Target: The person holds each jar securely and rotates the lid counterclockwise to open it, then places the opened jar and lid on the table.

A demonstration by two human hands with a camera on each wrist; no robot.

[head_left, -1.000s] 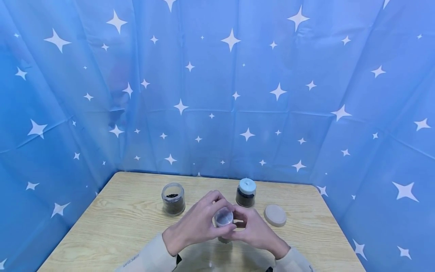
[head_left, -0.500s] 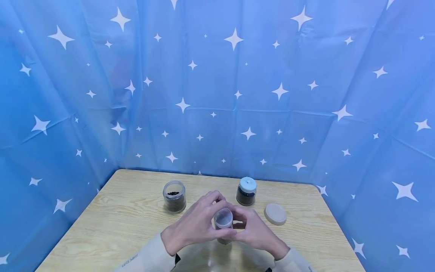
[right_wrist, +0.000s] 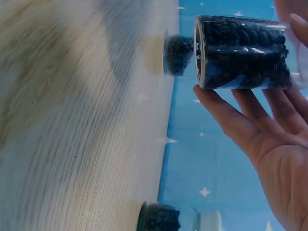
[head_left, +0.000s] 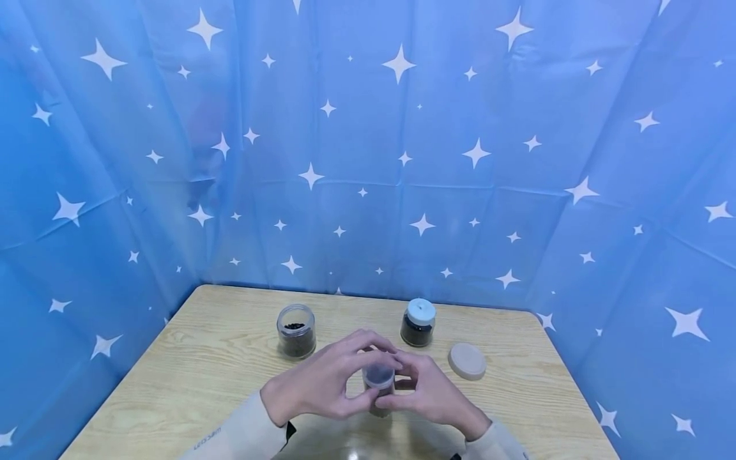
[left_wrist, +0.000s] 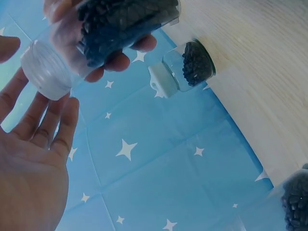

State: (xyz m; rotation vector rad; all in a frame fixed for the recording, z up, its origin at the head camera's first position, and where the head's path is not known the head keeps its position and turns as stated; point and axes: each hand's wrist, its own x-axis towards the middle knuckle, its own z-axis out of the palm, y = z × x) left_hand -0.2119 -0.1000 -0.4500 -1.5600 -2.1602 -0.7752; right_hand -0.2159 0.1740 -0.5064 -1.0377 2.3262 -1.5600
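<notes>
The jar [head_left: 379, 382] is held between the hands, long axis near vertical, mouth end uppermost, apparently raised above the table [head_left: 213, 377]. Its body is gripped by the curled fingers of the right hand [head_left: 425, 391]. The mouth end is nearer the left hand [head_left: 328, 377], by whose loosely spread fingers it is ringed; thumb contact is not seen.
</notes>
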